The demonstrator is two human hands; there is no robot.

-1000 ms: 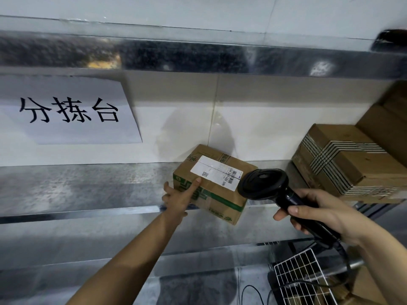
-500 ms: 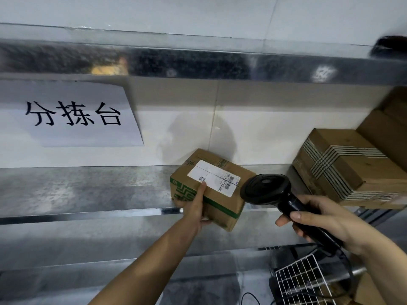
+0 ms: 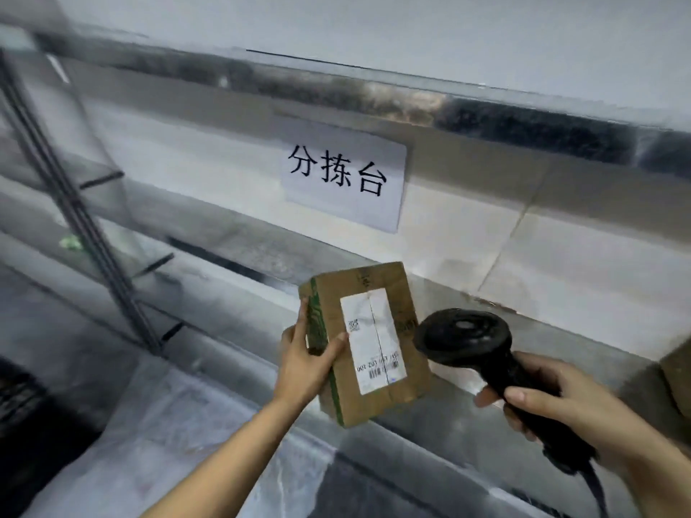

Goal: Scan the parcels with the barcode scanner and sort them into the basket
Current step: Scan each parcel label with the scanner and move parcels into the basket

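Note:
A small brown cardboard parcel (image 3: 389, 304) with green print and a white shipping label is held up off the steel shelf, label facing me. My left hand (image 3: 304, 362) grips its left edge, thumb on the front face. My right hand (image 3: 561, 401) holds the black barcode scanner (image 3: 471, 340) by its handle, just right of the parcel, with its round head level with the label. The scanner's cable runs down past my right wrist. No basket is in view.
A steel shelf (image 3: 523, 435) runs across in front of the white wall, with a paper sign (image 3: 344, 177) in black characters taped above it. A dark metal rack post (image 3: 74, 214) stands at the left. A brown box corner (image 3: 676, 372) shows at the right edge.
My left hand has lifted the parcel off the shelf and turned it upright. The view has swung left, so the stacked boxes on the right have left the frame. The scanner stays beside the parcel.

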